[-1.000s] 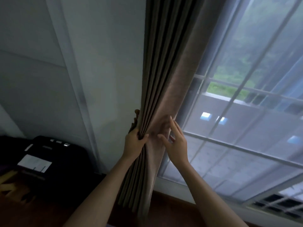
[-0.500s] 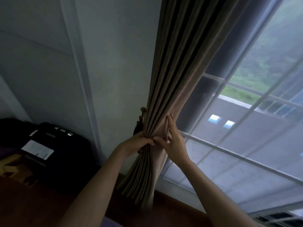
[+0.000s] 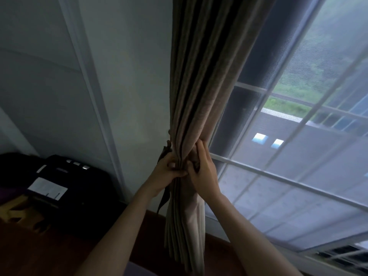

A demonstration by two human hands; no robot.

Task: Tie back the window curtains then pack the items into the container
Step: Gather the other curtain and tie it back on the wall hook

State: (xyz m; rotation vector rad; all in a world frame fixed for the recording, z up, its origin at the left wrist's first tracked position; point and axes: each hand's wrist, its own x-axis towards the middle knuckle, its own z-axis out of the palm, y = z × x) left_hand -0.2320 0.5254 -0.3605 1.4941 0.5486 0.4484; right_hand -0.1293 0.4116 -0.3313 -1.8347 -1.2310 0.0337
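- On the black case [image 3: 65,176], far left and low against the wall [image 3: 129,76], I see a white label [image 3: 47,188]. Its print is too small for me to read. Pale buttons [image 3: 77,163] sit along the case's top edge.
- The beige curtain [image 3: 191,96] hangs gathered in tight pleats down the middle of my view, between the wall on the left and the window [image 3: 298,176] on the right.
- The left hand [image 3: 166,172] clenches the left side of the bundle, its fingers curled into the pleats.
- The right hand [image 3: 203,172] wraps the right side, with its fingers curled round the outer folds. Its thumb meets the left hand's fingers at the near face of the bundle.
- A dark tieback strap [image 3: 164,198] passes behind the left hand. One part shows above the knuckles, just beside a small wall hook [image 3: 169,144], and a loose end dangles below the wrist along the curtain's left edge. I cannot tell whether the left fingers also pinch the strap.
- From here I cannot tell whether the black case is open, or what it holds.
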